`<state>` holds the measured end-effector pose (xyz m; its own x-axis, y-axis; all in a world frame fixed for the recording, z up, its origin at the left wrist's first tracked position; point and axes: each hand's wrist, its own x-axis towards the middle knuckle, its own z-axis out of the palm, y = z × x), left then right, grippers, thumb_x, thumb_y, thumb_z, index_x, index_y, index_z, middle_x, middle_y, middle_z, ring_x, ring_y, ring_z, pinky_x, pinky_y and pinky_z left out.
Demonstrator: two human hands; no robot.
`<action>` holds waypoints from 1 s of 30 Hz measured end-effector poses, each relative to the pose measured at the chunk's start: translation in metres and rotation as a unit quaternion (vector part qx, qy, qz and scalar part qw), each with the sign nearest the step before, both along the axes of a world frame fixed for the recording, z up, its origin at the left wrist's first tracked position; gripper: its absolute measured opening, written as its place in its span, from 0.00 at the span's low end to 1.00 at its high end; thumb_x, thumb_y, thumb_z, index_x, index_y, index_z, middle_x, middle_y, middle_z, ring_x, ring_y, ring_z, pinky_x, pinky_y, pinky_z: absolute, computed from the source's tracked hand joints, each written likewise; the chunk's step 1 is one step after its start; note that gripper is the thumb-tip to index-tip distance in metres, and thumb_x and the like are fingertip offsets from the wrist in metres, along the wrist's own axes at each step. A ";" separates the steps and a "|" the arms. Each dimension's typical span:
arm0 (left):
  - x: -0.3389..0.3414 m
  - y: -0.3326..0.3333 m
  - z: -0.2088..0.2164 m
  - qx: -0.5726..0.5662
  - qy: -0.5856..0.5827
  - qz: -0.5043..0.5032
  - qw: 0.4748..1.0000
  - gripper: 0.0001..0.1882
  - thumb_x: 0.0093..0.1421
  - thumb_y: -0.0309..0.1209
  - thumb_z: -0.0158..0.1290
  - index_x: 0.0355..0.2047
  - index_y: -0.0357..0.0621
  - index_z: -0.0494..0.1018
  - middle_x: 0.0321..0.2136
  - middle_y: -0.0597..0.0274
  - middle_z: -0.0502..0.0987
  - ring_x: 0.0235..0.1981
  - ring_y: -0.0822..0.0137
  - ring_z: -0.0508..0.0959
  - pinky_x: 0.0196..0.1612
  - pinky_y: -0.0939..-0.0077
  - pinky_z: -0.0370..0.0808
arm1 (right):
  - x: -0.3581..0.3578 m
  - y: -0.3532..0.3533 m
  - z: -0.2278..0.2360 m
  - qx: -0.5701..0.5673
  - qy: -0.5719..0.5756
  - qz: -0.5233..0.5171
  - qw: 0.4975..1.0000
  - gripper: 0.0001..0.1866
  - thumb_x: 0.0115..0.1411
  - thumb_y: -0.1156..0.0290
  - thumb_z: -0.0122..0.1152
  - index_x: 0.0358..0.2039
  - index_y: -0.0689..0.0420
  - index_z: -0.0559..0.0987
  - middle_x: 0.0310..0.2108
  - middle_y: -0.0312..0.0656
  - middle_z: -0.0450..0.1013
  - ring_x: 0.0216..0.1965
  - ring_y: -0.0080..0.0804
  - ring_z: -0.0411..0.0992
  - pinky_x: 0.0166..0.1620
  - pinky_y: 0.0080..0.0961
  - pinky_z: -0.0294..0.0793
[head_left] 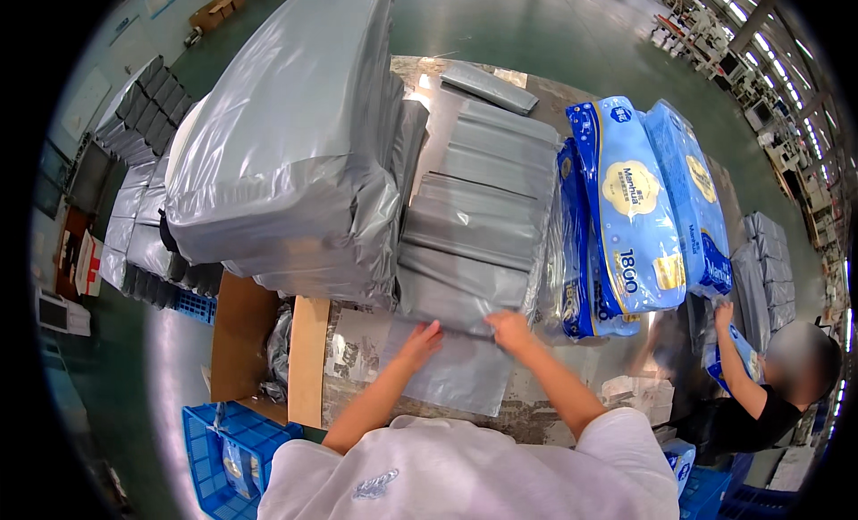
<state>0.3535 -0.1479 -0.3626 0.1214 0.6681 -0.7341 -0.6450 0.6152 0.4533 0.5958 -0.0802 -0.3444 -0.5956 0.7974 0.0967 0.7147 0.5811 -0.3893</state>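
Note:
Both hands are at the near end of a row of flat, overlapping grey plastic bags (474, 212) on the worktable. My left hand (422, 343) has its fingers closed on the near edge of the closest grey plastic bag (469, 292). To its right, my right hand (508, 328) pinches the same bag's edge. Below the hands a pale translucent plastic sheet (460, 377) lies flat on the tabletop. Right of the bags stand blue tissue packs (630, 207) in plastic wrap, apart from my hands.
A tall stack under grey plastic (286, 154) rises at the left. Before it sit a cardboard box (241, 341) and a blue crate (201, 448). At the lower right a co-worker (760, 413) holds a blue pack. Grey parcels (769, 261) are piled beyond.

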 end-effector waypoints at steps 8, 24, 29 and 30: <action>-0.003 -0.035 -0.060 -0.042 -0.017 0.161 0.986 0.18 0.51 0.24 0.54 0.41 0.33 0.64 0.38 0.54 0.71 0.36 0.59 0.74 0.36 0.66 0.73 | 0.020 -0.082 0.025 -0.340 0.084 0.106 0.931 0.17 0.40 0.79 0.49 0.33 0.51 0.78 0.39 0.39 0.73 0.42 0.37 0.69 0.42 0.30 0.71; -0.019 -0.140 0.000 -0.108 0.002 0.038 0.993 0.20 0.50 0.28 0.54 0.42 0.37 0.61 0.36 0.53 0.68 0.34 0.60 0.71 0.41 0.68 0.71 | -0.046 -0.106 -0.013 -0.318 -0.055 0.086 0.942 0.04 0.45 0.68 0.54 0.25 0.48 0.75 0.28 0.38 0.72 0.31 0.38 0.71 0.34 0.35 0.70; -0.040 -0.147 -0.047 0.028 0.565 0.038 0.824 0.29 0.46 0.31 0.57 0.46 0.32 0.59 0.41 0.49 0.67 0.39 0.57 0.70 0.43 0.71 0.67 | -0.057 -0.086 0.029 0.055 0.024 -0.100 0.993 0.13 0.44 0.70 0.59 0.34 0.50 0.73 0.29 0.41 0.69 0.37 0.42 0.67 0.40 0.34 0.67; -0.043 -0.138 -0.042 0.079 0.672 0.057 0.734 0.31 0.45 0.32 0.57 0.47 0.31 0.58 0.42 0.48 0.66 0.40 0.57 0.70 0.44 0.71 0.67 | -0.054 -0.080 0.024 0.038 0.022 -0.135 0.990 0.15 0.43 0.69 0.60 0.35 0.50 0.72 0.31 0.42 0.69 0.37 0.42 0.67 0.40 0.35 0.68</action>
<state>0.3107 -0.2860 -0.4048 -0.7048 0.7075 -0.0522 0.4071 0.4637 0.7869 0.5417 -0.1605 -0.3202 -0.3552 0.9165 0.1843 0.8311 0.3998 -0.3865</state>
